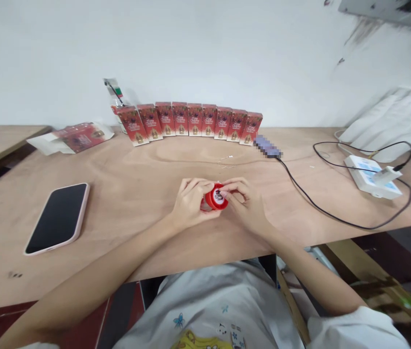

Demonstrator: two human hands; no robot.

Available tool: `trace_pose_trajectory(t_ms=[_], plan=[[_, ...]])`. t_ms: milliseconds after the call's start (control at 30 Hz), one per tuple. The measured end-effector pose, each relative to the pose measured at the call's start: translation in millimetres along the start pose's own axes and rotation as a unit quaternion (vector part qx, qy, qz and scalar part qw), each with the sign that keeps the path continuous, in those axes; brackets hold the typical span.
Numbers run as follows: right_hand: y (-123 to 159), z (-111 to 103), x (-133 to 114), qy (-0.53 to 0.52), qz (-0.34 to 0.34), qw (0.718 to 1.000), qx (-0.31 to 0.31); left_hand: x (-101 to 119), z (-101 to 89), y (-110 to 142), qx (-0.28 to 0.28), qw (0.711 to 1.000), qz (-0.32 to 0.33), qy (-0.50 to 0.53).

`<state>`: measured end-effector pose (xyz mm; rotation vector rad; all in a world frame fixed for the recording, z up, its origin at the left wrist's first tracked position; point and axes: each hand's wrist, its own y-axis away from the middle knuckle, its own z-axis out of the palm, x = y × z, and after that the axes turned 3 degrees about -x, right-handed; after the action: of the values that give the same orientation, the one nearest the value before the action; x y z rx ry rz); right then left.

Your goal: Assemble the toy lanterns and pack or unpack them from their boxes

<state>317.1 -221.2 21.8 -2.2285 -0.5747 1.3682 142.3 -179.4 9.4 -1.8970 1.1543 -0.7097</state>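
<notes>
My left hand [193, 201] is closed around a small red round object [213, 199], tilted so that its open end faces me. Inside its red rim is a white disc with small dark and metallic parts, too small to make out. From the other side, my right hand [244, 198] pinches with thumb and forefinger at that white centre. What the right fingertips grip, if anything, is hidden. On the table [147, 194] just beyond my hands lies a thin loose wire [227, 162] with a small white end.
Several red printed boxes [194, 119] stand in a row by the wall, with a flattened open box [82, 136] to their left. A phone [58, 218] lies at left. A black cable [307, 197] runs from a blurred purple device [267, 147] to a white power strip [371, 177].
</notes>
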Motion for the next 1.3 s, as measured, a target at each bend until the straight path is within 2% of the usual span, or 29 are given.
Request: trace_pose_trajectory(t_ms=[300, 467, 600, 833, 1067, 1300], plan=[[-0.3, -2.6, -4.2, 0.042, -0.033, 0.999, 0.001, -0.5, 3.0, 1.4, 0.019, 1.000, 0.010, 0.007], [-1.3, -10.3, -8.0, 0.081, -0.053, 0.995, -0.040, -0.1, 2.6, 1.7, 0.001, 1.000, 0.015, -0.012], [-1.7, -15.0, -9.5, 0.101, -0.078, 0.989, -0.075, 1.1, 2.5, 0.8, 0.012, 1.000, 0.009, -0.007], [-4.6, -15.5, -11.3, 0.106, -0.076, 0.988, -0.079, 3.0, 3.2, -1.0, 0.039, 0.999, -0.005, 0.018], [-6.9, -23.7, -11.2, 0.103, -0.052, 0.984, -0.135, 4.3, 0.7, -2.9, -0.014, 0.996, -0.042, 0.071], [-6.5, -19.6, -12.8, 0.062, -0.008, 0.991, -0.121, 4.2, -0.2, -0.8, -0.051, 0.982, -0.111, 0.147]])
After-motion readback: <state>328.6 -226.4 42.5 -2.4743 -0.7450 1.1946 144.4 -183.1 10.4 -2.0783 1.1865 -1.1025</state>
